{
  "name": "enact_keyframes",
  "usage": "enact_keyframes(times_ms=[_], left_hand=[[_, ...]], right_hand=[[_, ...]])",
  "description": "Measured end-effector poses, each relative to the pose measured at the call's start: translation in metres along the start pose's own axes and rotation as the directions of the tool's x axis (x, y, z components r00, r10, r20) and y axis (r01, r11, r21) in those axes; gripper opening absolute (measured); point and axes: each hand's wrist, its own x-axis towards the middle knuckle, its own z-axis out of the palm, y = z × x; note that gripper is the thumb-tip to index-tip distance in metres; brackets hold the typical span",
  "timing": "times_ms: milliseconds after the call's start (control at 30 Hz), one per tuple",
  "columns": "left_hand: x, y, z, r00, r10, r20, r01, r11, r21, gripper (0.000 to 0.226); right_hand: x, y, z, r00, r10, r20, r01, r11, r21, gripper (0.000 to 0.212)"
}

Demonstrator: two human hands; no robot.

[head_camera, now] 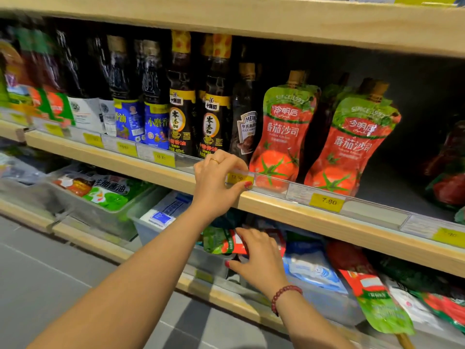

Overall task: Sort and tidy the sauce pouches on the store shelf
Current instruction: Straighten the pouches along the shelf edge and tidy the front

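Pale wooden store shelves (276, 20) above grey tiled floor (50, 278)

Left of the Heinz bottle (245, 122) stand yellow-capped sesame-oil bottles (180, 102) and blue-labelled bottles (141, 109), a yellow price tag (326, 202) sits below to its right, and grey floor (50, 285) lies lower left.

Pinching the clear price rail (271, 183) on the middle shelf (302, 217) edge with the left hand (216, 180), just over a yellow tag (239, 178). Gripping a red-and-green pouch (221, 244) on the lower shelf (83, 234) with the right hand (259, 258). Behind the rail, upright, side by side: two tomato sauce pouches (284, 132).
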Motion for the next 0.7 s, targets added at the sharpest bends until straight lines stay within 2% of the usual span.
enact_keyframes(times_ms=[133,333,567,700], left_hand=[[0.0,-0.003,0.002,1.0,0.002,-0.008,-0.002,1.0,-0.002,0.022],[0.0,-0.004,0.005,1.0,0.004,-0.022,-0.004,1.0,0.012,0.024],[-0.001,-0.001,0.004,1.0,-0.029,0.002,0.029,1.0,0.009,0.031],[-0.002,0.003,0.003,0.999,-0.053,-0.002,0.053,0.998,0.036,0.033]], right_hand=[[0.003,-0.001,0.014,0.998,0.024,-0.064,-0.025,1.0,-0.006,0.067],[0.006,0.004,0.008,0.998,0.013,-0.064,-0.011,0.999,0.034,0.053],[-0.005,0.008,-0.006,0.992,-0.103,-0.066,0.105,0.994,0.03,0.031],[-0.013,0.013,-0.023,0.981,-0.179,-0.075,0.182,0.983,0.027,0.03]])
